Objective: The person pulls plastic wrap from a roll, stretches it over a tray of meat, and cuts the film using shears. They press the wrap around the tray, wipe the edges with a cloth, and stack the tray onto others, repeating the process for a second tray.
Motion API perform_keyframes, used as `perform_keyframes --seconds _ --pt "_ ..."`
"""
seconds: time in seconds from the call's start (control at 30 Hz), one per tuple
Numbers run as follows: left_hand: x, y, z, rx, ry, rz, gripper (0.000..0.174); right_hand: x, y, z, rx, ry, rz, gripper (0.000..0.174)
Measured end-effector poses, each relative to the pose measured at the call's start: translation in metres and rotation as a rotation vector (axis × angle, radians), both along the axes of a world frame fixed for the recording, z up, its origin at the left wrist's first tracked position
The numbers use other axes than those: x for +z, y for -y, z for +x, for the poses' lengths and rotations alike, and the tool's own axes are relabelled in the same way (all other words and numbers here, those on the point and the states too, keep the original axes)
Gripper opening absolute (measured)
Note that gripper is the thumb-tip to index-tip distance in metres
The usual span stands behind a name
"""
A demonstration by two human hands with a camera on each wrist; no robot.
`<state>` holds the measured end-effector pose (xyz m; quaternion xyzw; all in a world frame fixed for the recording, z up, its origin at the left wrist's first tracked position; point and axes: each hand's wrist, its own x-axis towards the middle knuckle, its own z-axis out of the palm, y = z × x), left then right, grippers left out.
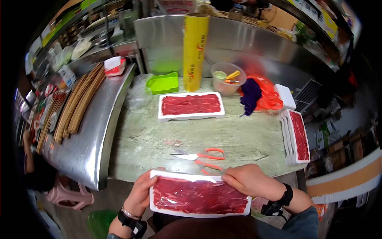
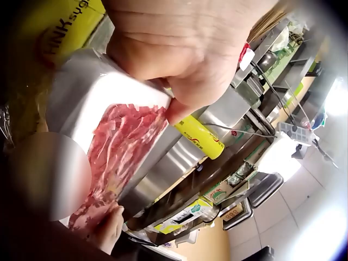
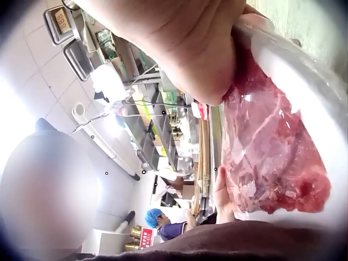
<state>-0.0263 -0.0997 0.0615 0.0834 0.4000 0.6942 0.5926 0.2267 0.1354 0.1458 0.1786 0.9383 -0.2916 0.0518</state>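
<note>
Both hands hold a white tray (image 1: 179, 214) of sliced red meat (image 1: 199, 195), covered in shiny clear film, tilted at the table's front edge. My left hand (image 1: 139, 191) grips its left end, thumb on the upper rim. At the upper right corner my right hand (image 1: 252, 181) grips the rim, thumb over the front and the other fingers hidden behind. The left wrist view shows the tray's white side wall (image 2: 70, 100) close up. In the right wrist view, film glints over the meat (image 3: 272, 147). Orange-handled scissors (image 1: 214, 156) lie spread just beyond the tray.
Another meat tray (image 1: 191, 117) lies farther back, before an upright yellow film roll (image 1: 195, 51). Around them are a green tray (image 1: 164, 84), a clear tub (image 1: 227, 87) and a red bag (image 1: 268, 95). Stacked trays (image 1: 289, 139) stand on edge at right; sticks (image 1: 81, 103) lie left.
</note>
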Motion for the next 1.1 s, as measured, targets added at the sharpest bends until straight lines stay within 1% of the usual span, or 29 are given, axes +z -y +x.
perform_keyframes --seconds 0.1,0.13,0.17,0.23,0.3,0.33,0.43,0.47,0.57,0.6,0.67,0.7,0.73,0.83,0.87,0.97,1.07,1.1 --pt "0.012 -0.021 -0.008 -0.100 0.014 0.000 0.042 -0.005 0.001 0.001 -0.070 0.060 -0.007 0.036" --pt "0.016 -0.030 -0.011 -0.127 0.026 0.022 0.042 -0.011 -0.008 0.004 -0.084 0.074 -0.092 0.036" --pt "0.018 -0.038 -0.013 -0.153 0.043 0.043 0.043 -0.020 -0.018 0.008 -0.130 0.052 -0.230 0.037" --pt "0.022 -0.055 -0.017 -0.182 -0.012 0.081 0.047 -0.036 -0.033 0.017 -0.223 0.027 -0.509 0.039" --pt "0.024 -0.066 -0.022 -0.226 0.076 0.226 0.053 -0.037 -0.034 0.022 -0.398 0.024 -0.733 0.041" --pt "0.027 -0.068 -0.021 -0.172 -0.031 0.214 0.062 -0.037 -0.036 0.025 -0.493 0.019 -0.838 0.042" --pt "0.011 -0.056 -0.029 -0.138 -0.227 0.251 0.070 -0.038 -0.049 0.038 -0.591 -0.098 -0.945 0.042" --pt "0.001 -0.048 -0.027 -0.139 -0.313 0.290 0.070 -0.037 -0.049 0.041 -0.634 -0.110 -0.919 0.043" --pt "-0.022 -0.027 -0.030 -0.227 -0.599 0.290 0.060 -0.021 -0.043 0.038 -0.681 -0.132 -0.870 0.043" --pt "0.001 -0.019 -0.022 -0.142 -0.624 0.331 0.044 -0.020 -0.043 0.037 -0.689 -0.144 -0.874 0.043" --pt "0.016 -0.009 -0.015 -0.200 -0.789 0.283 0.041 -0.020 -0.041 0.038 -0.705 -0.169 -0.883 0.043" --pt "0.018 -0.007 -0.013 -0.229 -0.872 0.258 0.043 -0.019 -0.040 0.037 -0.724 -0.169 -0.878 0.043" --pt "0.009 -0.009 -0.008 -0.192 -0.909 0.277 0.043 -0.017 -0.038 0.037 -0.742 -0.170 -0.872 0.043" --pt "0.004 -0.013 0.003 -0.206 -0.918 0.091 0.031 -0.024 -0.041 0.042 -0.752 -0.164 -0.863 0.044" --pt "-0.006 -0.018 0.005 -0.170 -0.938 0.140 0.028 -0.028 -0.042 0.046 -0.750 -0.161 -0.860 0.044" --pt "-0.016 -0.029 0.016 -0.059 -0.736 0.226 0.018 -0.034 -0.043 0.051 -0.770 -0.146 -0.880 0.045" --pt "-0.020 -0.024 0.009 -0.152 -0.501 0.138 0.010 -0.034 -0.040 0.056 -0.794 -0.152 -0.907 0.045" --pt "-0.023 -0.020 0.004 -0.129 -0.521 0.148 0.009 -0.033 -0.039 0.056 -0.821 -0.154 -0.908 0.046"
